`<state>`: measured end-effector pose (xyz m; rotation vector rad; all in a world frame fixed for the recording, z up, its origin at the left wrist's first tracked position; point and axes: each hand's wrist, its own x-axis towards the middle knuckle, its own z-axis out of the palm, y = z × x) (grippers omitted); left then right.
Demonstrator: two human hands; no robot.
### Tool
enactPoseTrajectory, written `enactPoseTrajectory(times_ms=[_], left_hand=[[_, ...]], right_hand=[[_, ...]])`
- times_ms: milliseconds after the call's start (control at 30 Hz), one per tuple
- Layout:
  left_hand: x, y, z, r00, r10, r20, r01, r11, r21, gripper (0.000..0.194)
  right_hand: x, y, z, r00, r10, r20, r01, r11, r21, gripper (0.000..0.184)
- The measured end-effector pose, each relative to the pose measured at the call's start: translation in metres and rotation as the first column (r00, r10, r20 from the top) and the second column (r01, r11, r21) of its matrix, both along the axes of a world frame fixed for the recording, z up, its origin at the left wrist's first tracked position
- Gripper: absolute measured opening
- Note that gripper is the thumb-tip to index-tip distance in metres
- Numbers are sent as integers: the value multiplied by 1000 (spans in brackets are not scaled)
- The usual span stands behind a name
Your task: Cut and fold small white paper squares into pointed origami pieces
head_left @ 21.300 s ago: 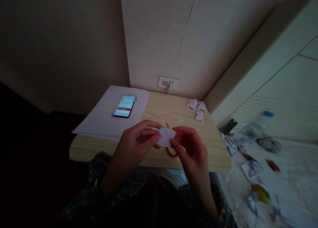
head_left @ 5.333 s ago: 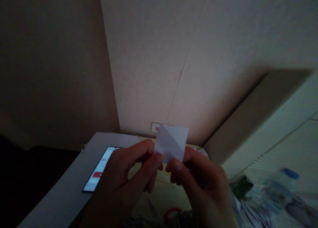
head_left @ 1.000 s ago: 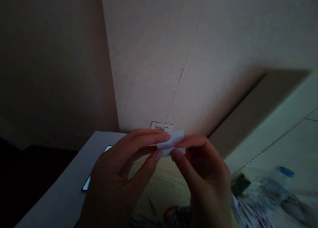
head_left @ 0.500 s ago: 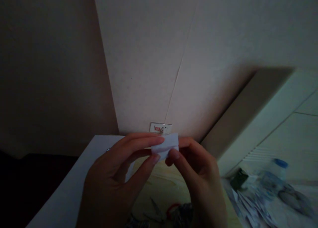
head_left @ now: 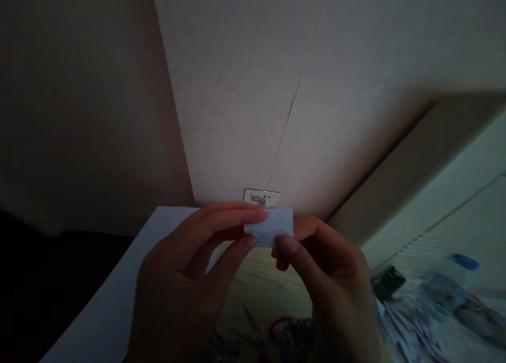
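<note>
A small white folded paper (head_left: 272,223) is held up in front of the wall, above the wooden table. My left hand (head_left: 190,263) pinches its left end, fingers over the top and thumb below. At its lower right, my right hand (head_left: 328,273) grips it between thumb and fingers. A crease runs lengthwise across the paper. Below the hands lie scissors (head_left: 253,323) with open blades and red on the handle, partly cut off by dark patterned cloth at the bottom edge.
A large white sheet (head_left: 106,289) lies on the left of the wooden table (head_left: 272,284). On the wall behind is a socket plate (head_left: 261,196). To the right stand a clear bottle with a blue cap (head_left: 466,262), a dark green packet (head_left: 389,284) and a heap of papers (head_left: 407,326).
The folded paper looks flatter and more level, with its long face toward me. Both hands still pinch it. The whole view has shifted slightly.
</note>
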<state>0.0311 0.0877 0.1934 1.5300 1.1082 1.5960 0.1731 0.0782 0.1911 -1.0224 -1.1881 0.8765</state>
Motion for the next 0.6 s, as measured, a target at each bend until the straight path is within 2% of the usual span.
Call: enactPoseTrajectory(times_ms=[167, 267, 467, 600], left_hand=[[3, -2, 4, 998, -18, 59, 19, 999, -25, 32], [3, 0, 6, 996, -2, 84, 4, 1000, -22, 30], [1, 3, 3, 989, -81, 124, 99, 984, -148, 23], [-3, 5, 0, 974, -211, 83, 224, 953, -203, 32]], right_hand=[[2, -2, -2, 997, -51, 50, 47, 996, 76, 23], [6, -3, -2, 986, -73, 149, 63, 995, 75, 22], [13, -3, -2, 943, -69, 326, 45, 996, 79, 11], [15, -3, 0, 929, -79, 361, 44, 994, 105, 10]])
